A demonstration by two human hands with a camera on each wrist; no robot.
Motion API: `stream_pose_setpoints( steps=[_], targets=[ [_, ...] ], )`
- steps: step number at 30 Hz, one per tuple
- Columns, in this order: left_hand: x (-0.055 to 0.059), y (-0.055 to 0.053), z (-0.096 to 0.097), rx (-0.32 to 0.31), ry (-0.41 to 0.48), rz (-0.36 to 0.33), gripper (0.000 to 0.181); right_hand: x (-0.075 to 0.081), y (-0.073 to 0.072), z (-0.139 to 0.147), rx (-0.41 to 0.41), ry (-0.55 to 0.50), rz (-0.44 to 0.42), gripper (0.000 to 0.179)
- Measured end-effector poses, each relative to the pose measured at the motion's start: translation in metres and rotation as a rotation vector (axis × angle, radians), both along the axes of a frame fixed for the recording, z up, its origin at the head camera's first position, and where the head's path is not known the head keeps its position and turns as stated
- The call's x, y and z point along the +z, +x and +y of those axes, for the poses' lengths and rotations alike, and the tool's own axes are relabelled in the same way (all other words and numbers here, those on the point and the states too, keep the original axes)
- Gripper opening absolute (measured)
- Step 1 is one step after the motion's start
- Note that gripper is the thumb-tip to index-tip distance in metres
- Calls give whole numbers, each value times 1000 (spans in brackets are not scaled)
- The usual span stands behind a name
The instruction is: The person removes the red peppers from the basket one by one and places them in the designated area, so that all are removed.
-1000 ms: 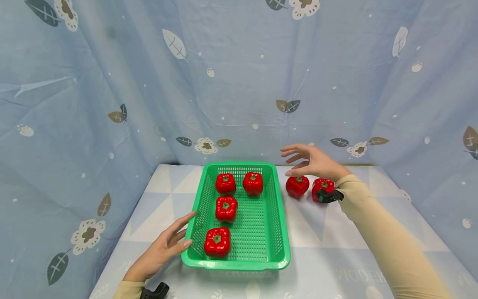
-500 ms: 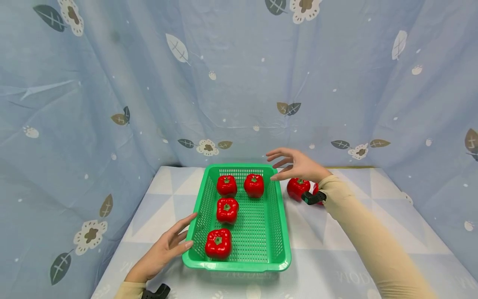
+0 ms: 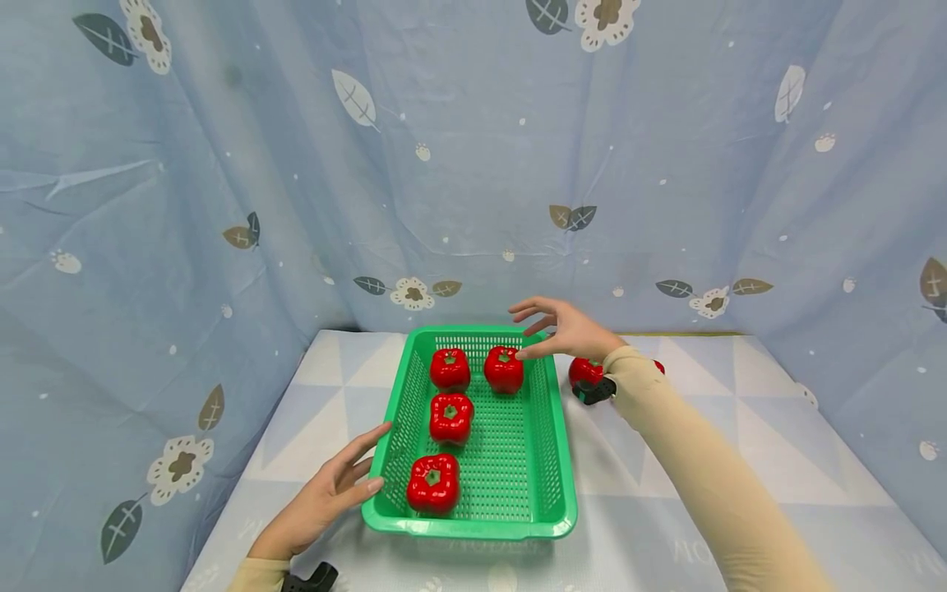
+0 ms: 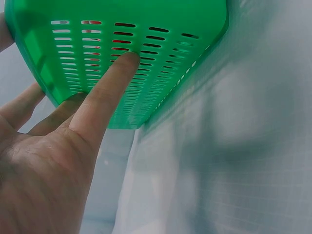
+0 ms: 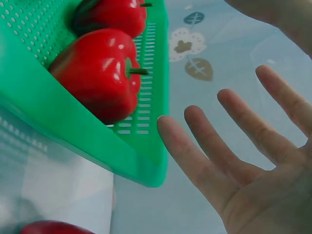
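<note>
Just left of and below the right hand (image 3: 573, 330), fingers spread and empty, the far-right red pepper (image 3: 504, 373) is contained in the green basket (image 3: 473, 529), whose left side is touched by the left hand (image 3: 320, 498), fingers extended.

curtained-off booth, room type beyond unclear: blue leaf-print curtain (image 3: 473, 164) from nine through twelve to three o'clock, triangle-patterned surface (image 3: 636, 510) at six.

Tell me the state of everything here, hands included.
Green basket: upright, partly filled.
Four peppers inside: stems up.
Two peppers outside: partly hidden in the head view.
Left hand: relaxed, touching the basket's side.
Right hand: empty, fingers apart, near the basket's far right corner.
Blue cloth: hanging, creased.
</note>
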State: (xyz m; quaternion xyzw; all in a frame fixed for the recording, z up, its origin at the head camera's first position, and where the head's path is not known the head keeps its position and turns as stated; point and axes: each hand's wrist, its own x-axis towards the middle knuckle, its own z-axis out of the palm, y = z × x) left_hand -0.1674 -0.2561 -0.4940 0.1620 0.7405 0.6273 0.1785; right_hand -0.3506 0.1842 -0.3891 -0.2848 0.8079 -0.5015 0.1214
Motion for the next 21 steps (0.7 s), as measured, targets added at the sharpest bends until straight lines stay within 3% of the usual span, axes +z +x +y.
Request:
stream_pose_setpoints(
  steps=[12, 21],
  targets=[
    [-3, -1, -1, -1, -2, -2, 70, -16, -7, -18, 47, 138, 43, 70],
    [1, -1, 0, 7, -13, -6, 71, -21, -15, -30, 72, 194, 69, 74]
  ],
)
